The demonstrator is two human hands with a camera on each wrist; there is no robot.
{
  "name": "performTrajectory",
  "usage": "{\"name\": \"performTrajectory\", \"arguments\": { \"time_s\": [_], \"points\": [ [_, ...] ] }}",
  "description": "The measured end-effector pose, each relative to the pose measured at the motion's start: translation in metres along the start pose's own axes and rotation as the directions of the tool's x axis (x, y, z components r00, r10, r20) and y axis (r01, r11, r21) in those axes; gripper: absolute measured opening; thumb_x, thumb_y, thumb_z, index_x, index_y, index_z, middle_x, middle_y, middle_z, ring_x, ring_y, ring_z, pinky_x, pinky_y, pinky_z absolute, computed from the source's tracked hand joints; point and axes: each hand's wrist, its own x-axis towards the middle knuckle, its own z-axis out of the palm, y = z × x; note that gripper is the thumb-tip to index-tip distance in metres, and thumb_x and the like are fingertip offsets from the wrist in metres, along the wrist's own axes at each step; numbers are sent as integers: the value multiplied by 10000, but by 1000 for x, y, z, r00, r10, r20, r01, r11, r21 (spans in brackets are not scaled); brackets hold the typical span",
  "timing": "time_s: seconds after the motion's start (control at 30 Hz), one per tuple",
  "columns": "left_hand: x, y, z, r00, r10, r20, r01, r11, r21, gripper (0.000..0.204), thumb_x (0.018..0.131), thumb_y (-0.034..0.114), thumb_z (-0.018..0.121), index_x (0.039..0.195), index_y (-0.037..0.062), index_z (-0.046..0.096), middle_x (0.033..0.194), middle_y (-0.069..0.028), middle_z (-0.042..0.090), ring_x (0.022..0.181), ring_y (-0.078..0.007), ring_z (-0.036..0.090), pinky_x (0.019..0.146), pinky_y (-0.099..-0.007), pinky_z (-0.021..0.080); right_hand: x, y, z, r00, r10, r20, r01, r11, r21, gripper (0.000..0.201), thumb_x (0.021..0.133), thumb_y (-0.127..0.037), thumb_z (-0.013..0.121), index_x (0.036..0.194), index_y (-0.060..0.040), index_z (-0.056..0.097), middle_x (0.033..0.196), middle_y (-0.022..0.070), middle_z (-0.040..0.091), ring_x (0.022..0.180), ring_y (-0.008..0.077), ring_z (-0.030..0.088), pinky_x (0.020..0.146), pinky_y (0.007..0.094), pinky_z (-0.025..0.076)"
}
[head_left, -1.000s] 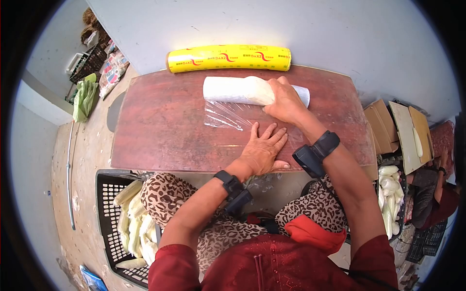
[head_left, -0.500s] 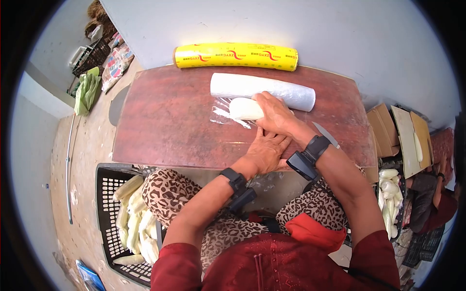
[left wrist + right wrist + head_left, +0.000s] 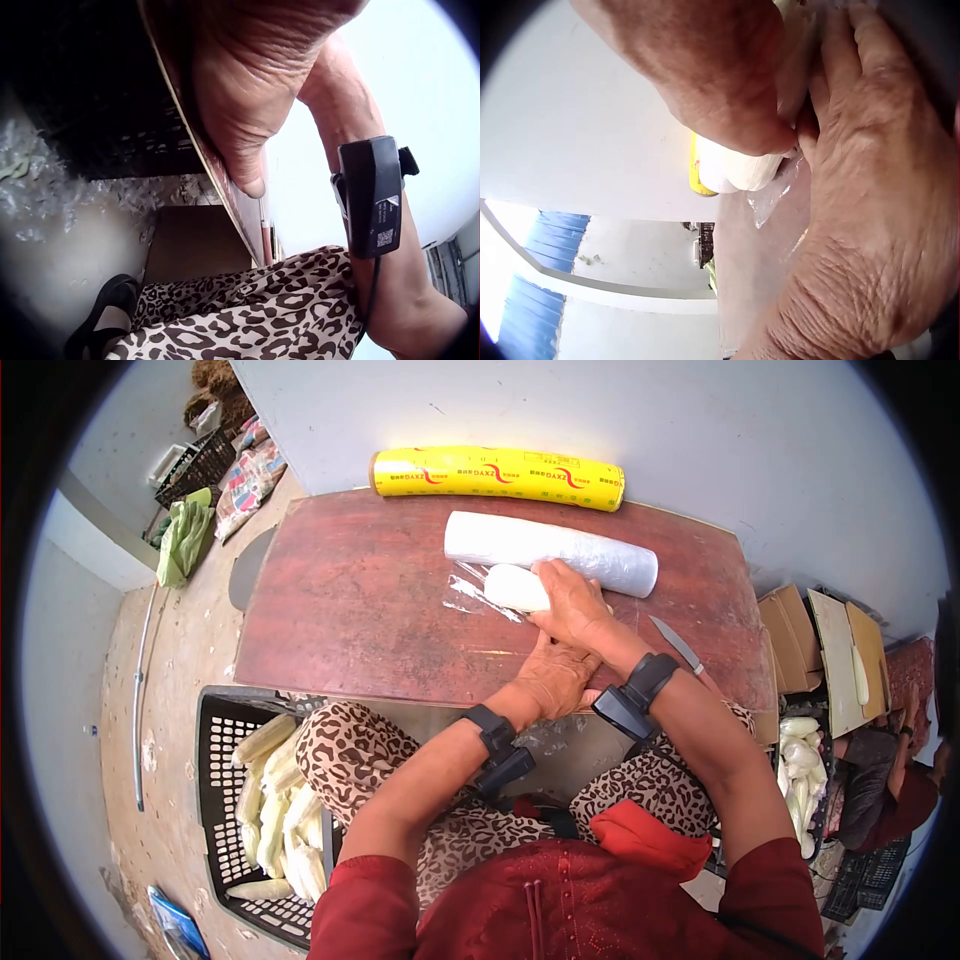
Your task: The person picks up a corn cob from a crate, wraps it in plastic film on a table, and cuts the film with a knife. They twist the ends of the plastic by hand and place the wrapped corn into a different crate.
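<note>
In the head view a pale cob (image 3: 516,589) lies on film at the near side of the white film roll (image 3: 530,545). My right hand (image 3: 578,610) grips its right end, the fingers curled over it. My left hand (image 3: 555,675) rests on the red-brown table (image 3: 340,620) near the front edge, its fingertips hidden beneath my right hand. The right wrist view shows my right hand (image 3: 712,82) on the cob (image 3: 754,171), with my left hand (image 3: 877,187) close beside it. My left hand's thumb (image 3: 244,161) lies along the table edge in the left wrist view.
A yellow printed roll (image 3: 500,475) lies along the back edge by the wall. A knife (image 3: 676,643) lies right of my hands. Crates of pale cobs (image 3: 270,810) (image 3: 800,760) stand left and right; beyond the right one are cardboard (image 3: 790,635) and another person (image 3: 890,780).
My right hand has brought the cob from on top of the white roll toward me, down onto the film. My left hand's fingers have come under my right hand. The knife has come into view.
</note>
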Motion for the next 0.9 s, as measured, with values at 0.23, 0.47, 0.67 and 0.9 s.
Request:
{"name": "performTrajectory", "arguments": {
  "time_s": [0.23, 0.47, 0.67, 0.9],
  "points": [
    [-9, 28, -8, 1000, -6, 13, 5, 996, 90, 561, 853, 216, 587, 1385, 71, 481, 1313, -148, 575, 1308, -332, 448, 1110, -614, 187, -4, 6, 0, 1000, -24, 1, 24, 996, 91, 575, 749, -206, 753, 1230, -53, 477, 1215, 145, 525, 1184, 357, 511, 922, 519, 432],
    [-28, 0, -74, 892, -419, 168, 430, 902, -32, 174, 852, 115, 556, 1009, 66, 611, 1091, -163, 640, 993, -377, 629, 835, -475, 512, -4, 12, 3, 1000, -28, 5, 26, 985, 169, 591, 753, -228, 754, 1256, -70, 486, 1253, 135, 509, 1213, 362, 491, 968, 567, 406],
    [-44, -121, -70, 430, -891, -146, 835, 454, -312, 260, 818, 227, 672, 950, 3, 645, 905, -250, 682, 890, -412, 664, 777, -456, 525, -6, 6, -4, 999, -3, 40, -3, 986, 167, 558, 763, -197, 760, 1236, -71, 492, 1281, 124, 503, 1262, 359, 471, 993, 650, 372],
    [-29, -110, -75, 335, -915, -227, 916, 372, -150, 252, 779, 258, 727, 879, 32, 678, 882, -208, 700, 878, -375, 676, 781, -445, 529, -5, 11, 0, 998, -16, 59, 8, 991, 133, 593, 777, -229, 742, 1282, -73, 473, 1274, 124, 492, 1257, 358, 456, 999, 616, 368]
  ]
}}
